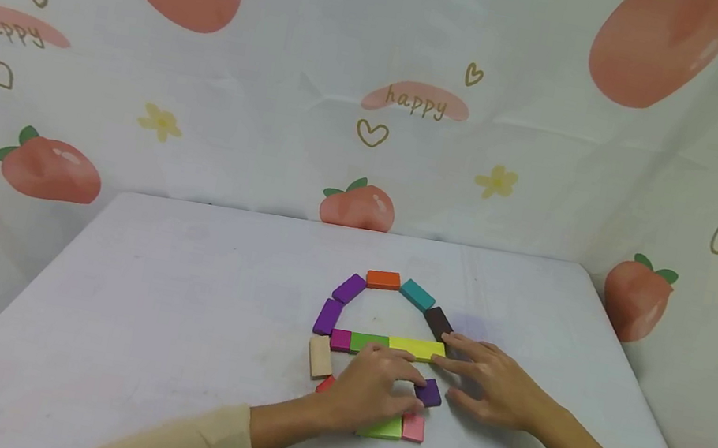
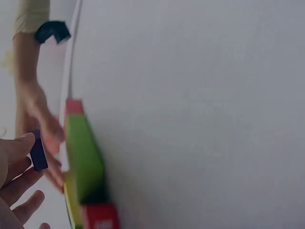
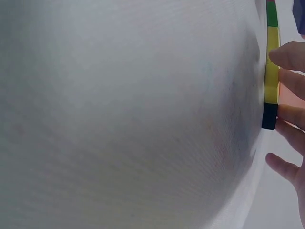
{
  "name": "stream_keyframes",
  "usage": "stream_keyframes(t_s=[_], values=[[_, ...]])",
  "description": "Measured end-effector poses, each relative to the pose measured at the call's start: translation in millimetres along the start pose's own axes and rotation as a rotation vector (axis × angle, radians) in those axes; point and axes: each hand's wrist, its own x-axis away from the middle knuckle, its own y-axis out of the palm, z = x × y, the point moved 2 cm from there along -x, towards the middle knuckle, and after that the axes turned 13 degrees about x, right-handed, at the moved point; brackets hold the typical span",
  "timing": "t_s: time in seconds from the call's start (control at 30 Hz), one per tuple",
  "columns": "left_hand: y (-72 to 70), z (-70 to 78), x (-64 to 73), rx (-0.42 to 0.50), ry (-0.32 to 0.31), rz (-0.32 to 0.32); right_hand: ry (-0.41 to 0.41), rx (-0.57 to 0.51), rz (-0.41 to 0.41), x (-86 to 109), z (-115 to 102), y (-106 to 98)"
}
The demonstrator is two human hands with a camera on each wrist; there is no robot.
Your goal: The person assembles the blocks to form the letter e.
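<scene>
My left hand (image 1: 373,391) pinches a dark purple block (image 1: 430,393) between thumb and fingers, over the lower right part of a ring of coloured blocks. In the left wrist view that block (image 2: 39,151) stands out past the thumb tip. My right hand (image 1: 496,384) lies to the right with its fingers spread. Its fingertips are right at the yellow block (image 1: 419,348) and the dark brown block (image 1: 438,323). Below the left hand are a lime green block (image 1: 382,428) and a pink block (image 1: 413,428). A red block (image 1: 325,384) is partly hidden behind the left hand.
Orange (image 1: 383,280), teal (image 1: 417,294) and two purple blocks (image 1: 328,317) form the arch at the top. A magenta block (image 1: 341,340) and a green block (image 1: 368,343) continue the crossbar, with a beige block (image 1: 320,357) below left. All lie on a white-covered table (image 1: 169,319).
</scene>
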Motion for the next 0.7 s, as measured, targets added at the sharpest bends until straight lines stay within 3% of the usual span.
stream_keyframes(t_s=[0.37,0.7], values=[[27.8,8.1,4.5,0.002,0.017,-0.118,0.033,-0.006,-0.040,-0.6,-0.8,-1.2],[35.3,10.5,3.8,-0.037,0.034,-0.112,0.019,-0.005,-0.029,-0.4,0.3,-0.5]])
